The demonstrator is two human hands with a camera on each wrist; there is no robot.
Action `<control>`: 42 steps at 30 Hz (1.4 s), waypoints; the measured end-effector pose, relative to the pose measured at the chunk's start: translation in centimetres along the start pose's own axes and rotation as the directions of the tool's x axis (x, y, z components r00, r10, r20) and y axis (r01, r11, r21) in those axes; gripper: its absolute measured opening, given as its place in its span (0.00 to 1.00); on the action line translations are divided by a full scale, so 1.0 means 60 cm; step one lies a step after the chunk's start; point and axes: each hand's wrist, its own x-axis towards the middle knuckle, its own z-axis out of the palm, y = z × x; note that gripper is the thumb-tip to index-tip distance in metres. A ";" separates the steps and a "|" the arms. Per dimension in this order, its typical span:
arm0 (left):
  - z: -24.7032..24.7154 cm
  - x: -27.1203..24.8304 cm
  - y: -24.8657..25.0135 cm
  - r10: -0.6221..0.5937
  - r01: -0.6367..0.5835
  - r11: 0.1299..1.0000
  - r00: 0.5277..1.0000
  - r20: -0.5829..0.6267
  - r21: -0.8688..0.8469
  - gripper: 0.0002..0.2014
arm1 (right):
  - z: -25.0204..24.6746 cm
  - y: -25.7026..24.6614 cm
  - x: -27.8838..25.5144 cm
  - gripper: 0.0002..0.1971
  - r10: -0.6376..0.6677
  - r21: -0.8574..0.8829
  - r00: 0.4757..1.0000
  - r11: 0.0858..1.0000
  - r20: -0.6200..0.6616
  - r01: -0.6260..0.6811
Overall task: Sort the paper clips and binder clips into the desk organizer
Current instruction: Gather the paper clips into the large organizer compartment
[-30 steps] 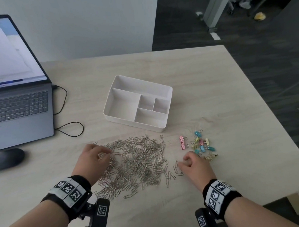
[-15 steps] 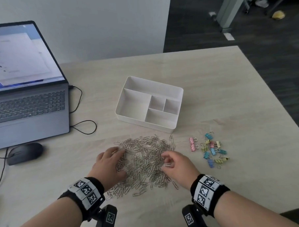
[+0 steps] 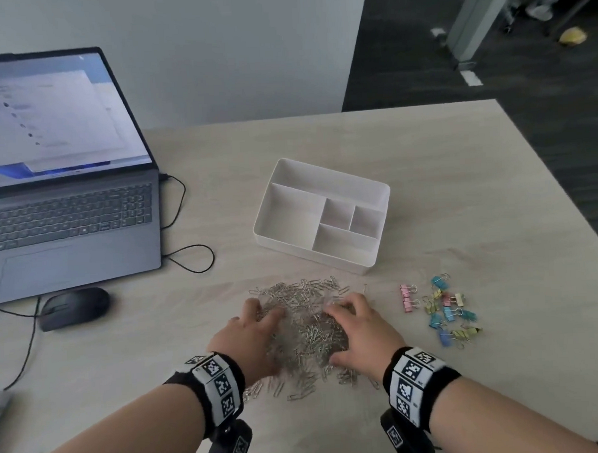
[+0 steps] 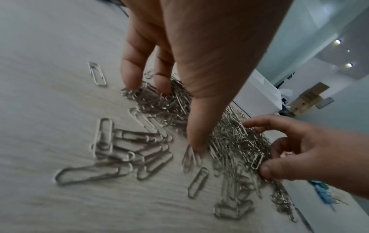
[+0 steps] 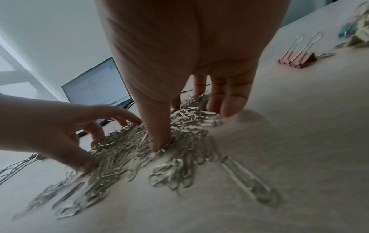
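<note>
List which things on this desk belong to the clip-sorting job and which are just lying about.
Part of the job:
- paper clips, heaped between both hands
- binder clips, to the right
- desk organizer, compartments empty
- left hand and right hand, on the heap

Just lying about:
- laptop
- mouse
- cable
</note>
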 end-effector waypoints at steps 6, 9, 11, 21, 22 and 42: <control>-0.004 0.007 0.001 0.054 -0.057 0.991 0.998 -0.034 -0.117 0.18 | 0.010 -0.036 -0.003 0.22 -0.020 0.098 1.000 0.995 -0.001 0.020; -0.008 0.015 -0.008 0.088 -0.093 0.976 0.996 -0.030 -0.195 0.12 | 0.004 -0.050 0.001 0.16 0.032 0.192 0.999 0.981 0.034 -0.038; -0.015 0.019 -0.016 0.099 -0.101 0.958 0.995 -0.022 -0.268 0.10 | -0.003 -0.054 0.005 0.10 0.070 0.246 0.997 0.966 0.043 -0.079; -0.074 0.043 -0.046 0.102 -0.031 0.777 0.992 0.077 -0.629 0.03 | -0.037 -0.070 0.029 0.07 0.233 0.656 0.968 0.717 0.093 -0.236; -0.085 0.050 -0.046 0.109 -0.046 0.759 0.992 0.056 -0.650 0.02 | -0.040 -0.072 0.032 0.07 0.240 0.683 0.966 0.690 0.096 -0.239; -0.220 0.229 0.017 -0.014 -0.048 0.807 0.995 -0.101 -0.589 0.10 | -0.064 -0.075 0.035 0.07 0.218 0.841 0.966 0.489 0.138 -0.230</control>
